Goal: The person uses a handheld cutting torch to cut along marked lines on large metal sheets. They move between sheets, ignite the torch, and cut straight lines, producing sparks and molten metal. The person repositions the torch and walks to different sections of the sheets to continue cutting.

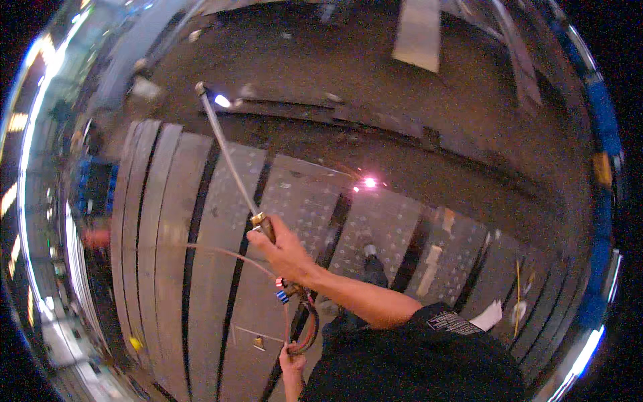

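Closest to you, your left hand (293, 362) was low down, behind the near end of the torch (230, 154), with its fingers curled round a bent hose (311, 327). I could not tell how hard they squeezed. A blue knob (282, 297) and a red knob (280, 283) sat at the torch's near end. Your right hand (287, 253) was farther up and much nearer the torch's front. Its fingers were closed all round the handle, with no wide gap to see. From those fingers, the long thin tube pointed away from you and a bit to the left, over the flat metal plates (301, 201). To the right of the torch, past your right hand, a pink glow (370, 182) shone by the plates' far edge. Just right of the torch's far end was a bright white light (222, 100). Farthest off, well to the torch's right, lay a pale board (416, 37).
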